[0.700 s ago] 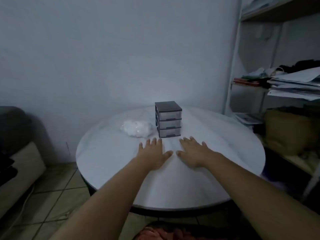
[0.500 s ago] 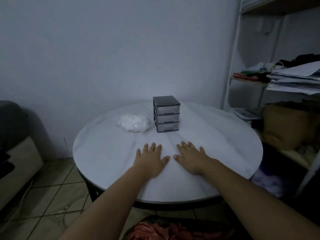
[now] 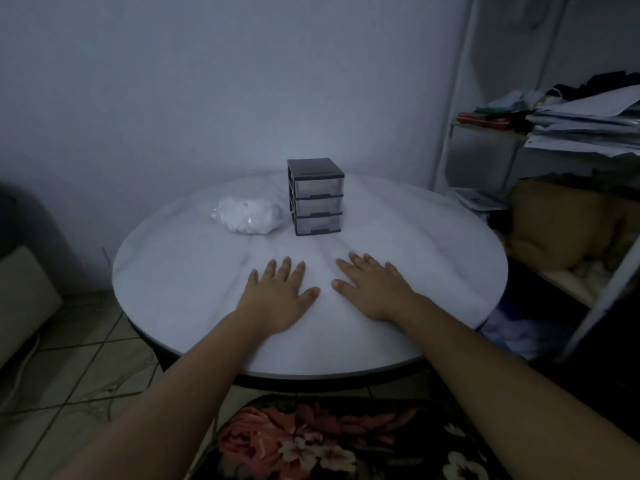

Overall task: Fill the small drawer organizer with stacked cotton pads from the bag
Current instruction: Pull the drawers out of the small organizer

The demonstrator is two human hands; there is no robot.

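Both hands lay flat, palms down and empty, side by side on the round table [image 3: 173, 271]: left hand [image 3: 277, 296], right hand [image 3: 374, 289], fingers spread. Beyond them, well apart, stood the organizer [image 3: 316, 197], its three drawers closed. The bag [image 3: 246, 215] of pads lay just left of it.

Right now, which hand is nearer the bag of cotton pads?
Left. The left hand lies flat on the table, just in front of the bag of cotton pads; the right hand lies farther right, below the drawer organizer.
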